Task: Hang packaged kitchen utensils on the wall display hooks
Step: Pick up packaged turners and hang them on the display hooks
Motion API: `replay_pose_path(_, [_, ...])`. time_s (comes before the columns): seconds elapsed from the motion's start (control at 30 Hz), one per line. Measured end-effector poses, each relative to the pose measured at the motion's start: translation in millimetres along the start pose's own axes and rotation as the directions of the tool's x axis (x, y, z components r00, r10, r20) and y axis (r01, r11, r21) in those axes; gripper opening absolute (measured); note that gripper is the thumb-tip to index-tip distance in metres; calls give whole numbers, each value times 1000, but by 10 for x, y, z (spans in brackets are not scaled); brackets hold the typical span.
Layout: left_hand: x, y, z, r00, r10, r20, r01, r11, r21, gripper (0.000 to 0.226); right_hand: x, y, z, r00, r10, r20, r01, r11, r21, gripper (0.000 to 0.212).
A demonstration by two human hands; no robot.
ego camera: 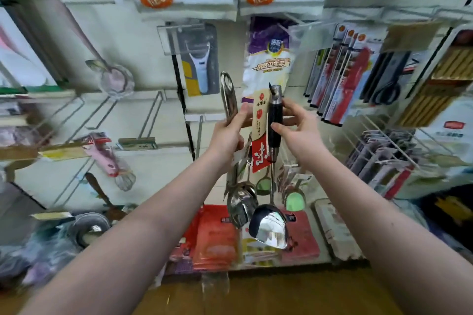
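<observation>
Our left hand (226,135) grips the all-steel ladle (239,202) by its upright handle; our right hand (298,135) pinches the black-handled ladle (270,227) with its red-and-cream label (259,133). Both hang bowls-down before the wall display (143,41), just below the packaged peeler (201,64).

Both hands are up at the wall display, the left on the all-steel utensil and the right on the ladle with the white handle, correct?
Not quite: the head view shows the ladle in the right hand has a black handle with a steel cap, not white. The rest holds: the left hand grips the all-steel utensil, both raised at the wall display.
</observation>
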State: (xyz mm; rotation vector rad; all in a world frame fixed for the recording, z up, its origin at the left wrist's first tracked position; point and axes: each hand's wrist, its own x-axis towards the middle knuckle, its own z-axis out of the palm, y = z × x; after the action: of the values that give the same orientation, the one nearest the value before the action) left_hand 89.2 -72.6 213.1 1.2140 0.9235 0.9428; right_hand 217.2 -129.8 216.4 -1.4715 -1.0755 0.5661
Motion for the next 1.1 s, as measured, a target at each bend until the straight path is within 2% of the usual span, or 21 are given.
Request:
replay_pose_path(0.13, [12, -109, 212, 996, -56, -77, 52, 998, -44, 27, 90, 197, -126, 993, 20, 112, -21, 1000, 2, 50])
replay_pose_path(0.33, [-31, -366, 376, 985, -70, -158, 69, 998, -16, 31, 164, 507, -194, 972, 91, 217, -96, 995, 12, 51])
replay_pose_path(0.5, [-29, -511, 344, 982, -83, -167, 90, 995, 39, 33, 230, 749, -57, 955, 164, 246, -166, 986, -12, 56])
replay_pose_path(0.7, [101, -777, 182, 974, -168, -151, 185, 977, 104, 31, 209, 959, 54, 943, 160, 293, -169, 986, 4, 46])
replay_pose_path(0.83, [200, -924, 59, 956, -220, -194, 250, 957, 147, 34, 196, 1097, 203, 925, 223, 309, -230, 973, -14, 45])
replay_pose_path(1.1, [218, -1204, -147, 980, -189, -55, 196, 962, 191, 17, 45, 1348, 369, 906, 288, 311, -285, 957, -54, 44])
